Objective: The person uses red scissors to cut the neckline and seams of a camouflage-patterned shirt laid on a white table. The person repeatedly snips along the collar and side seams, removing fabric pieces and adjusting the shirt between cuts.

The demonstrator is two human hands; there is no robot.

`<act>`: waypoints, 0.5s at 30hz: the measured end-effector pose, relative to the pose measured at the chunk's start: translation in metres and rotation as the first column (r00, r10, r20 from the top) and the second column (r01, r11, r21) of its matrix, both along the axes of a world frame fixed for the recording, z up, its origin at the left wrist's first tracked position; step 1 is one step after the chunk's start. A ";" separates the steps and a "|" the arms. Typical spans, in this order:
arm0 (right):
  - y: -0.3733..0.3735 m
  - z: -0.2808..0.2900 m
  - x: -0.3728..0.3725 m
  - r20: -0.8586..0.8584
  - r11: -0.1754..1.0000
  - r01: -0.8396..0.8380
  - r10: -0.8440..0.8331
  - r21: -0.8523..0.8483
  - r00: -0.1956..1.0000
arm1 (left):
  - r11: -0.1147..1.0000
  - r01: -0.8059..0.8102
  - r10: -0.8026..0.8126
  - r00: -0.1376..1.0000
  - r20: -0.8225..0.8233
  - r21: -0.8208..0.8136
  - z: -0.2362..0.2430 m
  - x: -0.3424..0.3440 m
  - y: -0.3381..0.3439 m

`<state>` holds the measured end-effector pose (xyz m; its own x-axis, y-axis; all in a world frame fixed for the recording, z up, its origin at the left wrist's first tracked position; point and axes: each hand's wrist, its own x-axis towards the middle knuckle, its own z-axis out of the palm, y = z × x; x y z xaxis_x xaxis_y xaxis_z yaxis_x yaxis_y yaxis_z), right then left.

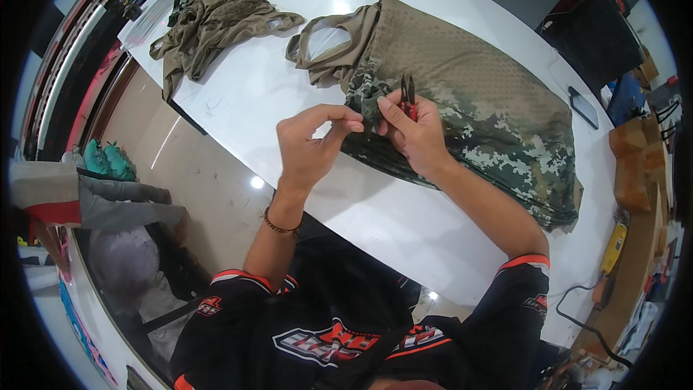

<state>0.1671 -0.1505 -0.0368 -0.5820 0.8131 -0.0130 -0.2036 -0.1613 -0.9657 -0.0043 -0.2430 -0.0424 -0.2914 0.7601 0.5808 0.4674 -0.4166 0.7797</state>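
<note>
A camouflage garment [462, 65], tan fading to dark green, lies folded in a stack on the white table. At its near left edge my right hand [417, 133] grips red-handled thread snips [408, 97], their dark blades pointing up and away. The fingers of that hand also pinch a gathered bit of the garment's green camouflage cloth. Just left of this cloth, my left hand [312, 141] is closed in a pinch, thumb against forefinger. What its fingertips hold, if anything, is too small to make out.
A crumpled tan garment [216, 22] lies at the table's far left. On the right are a phone [583, 107], a yellow tool [613, 247] with a black cord, and brown boxes [629, 162]. Grey cloth [130, 202] hangs at lower left, beside the white table [354, 220].
</note>
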 end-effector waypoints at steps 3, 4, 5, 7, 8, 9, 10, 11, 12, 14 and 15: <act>-0.006 0.002 0.003 -0.077 0.997 -0.072 0.071 -0.010 0.994 | 0.996 0.079 -0.073 0.989 0.127 -0.038 -0.009 0.007 -0.004; -0.004 -0.003 0.008 -0.186 0.983 -0.182 0.173 -0.031 0.967 | 0.995 0.095 -0.088 0.984 0.156 -0.035 -0.012 0.008 -0.005; -0.006 -0.003 0.011 -0.290 0.956 -0.292 0.268 -0.043 0.919 | 0.993 0.111 -0.103 0.977 0.189 -0.032 -0.014 0.010 -0.006; -0.016 0.002 0.013 -0.234 0.912 -0.388 0.351 -0.133 0.906 | 0.988 0.156 -0.148 0.955 0.259 -0.010 -0.020 0.011 -0.005; -0.018 0.003 0.013 -0.201 0.893 -0.421 0.389 -0.157 0.899 | 0.984 0.176 -0.169 0.942 0.290 0.004 -0.021 0.011 -0.004; -0.020 0.004 0.013 -0.167 0.873 -0.452 0.425 -0.183 0.890 | 0.984 0.176 -0.166 0.934 0.317 -0.003 -0.023 0.011 -0.005; -0.022 0.005 0.013 -0.134 0.880 -0.440 0.422 -0.177 0.897 | 0.984 0.176 -0.163 0.925 0.343 -0.010 -0.024 0.011 -0.005; -0.023 0.005 0.013 -0.105 0.880 -0.438 0.426 -0.183 0.899 | 0.983 0.183 -0.164 0.915 0.367 -0.016 -0.024 0.010 -0.005; -0.024 0.005 0.013 -0.076 0.881 -0.435 0.428 -0.188 0.900 | 0.981 0.193 -0.177 0.895 0.408 0.004 -0.024 0.010 -0.004; -0.027 0.004 0.012 -0.051 0.872 -0.429 0.430 -0.235 0.902 | 0.977 0.211 -0.205 0.849 0.487 0.043 -0.024 0.008 -0.004; -0.029 0.004 0.010 -0.055 0.861 -0.427 0.429 -0.276 0.902 | 0.980 0.200 -0.184 0.852 0.490 0.019 -0.024 0.007 -0.004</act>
<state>0.1773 -0.1793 -0.0333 -0.8706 0.4471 -0.2051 -0.0461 -0.4893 -0.8709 0.0030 -0.2475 -0.0662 -0.3768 0.8458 0.3776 -0.0626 -0.4300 0.9007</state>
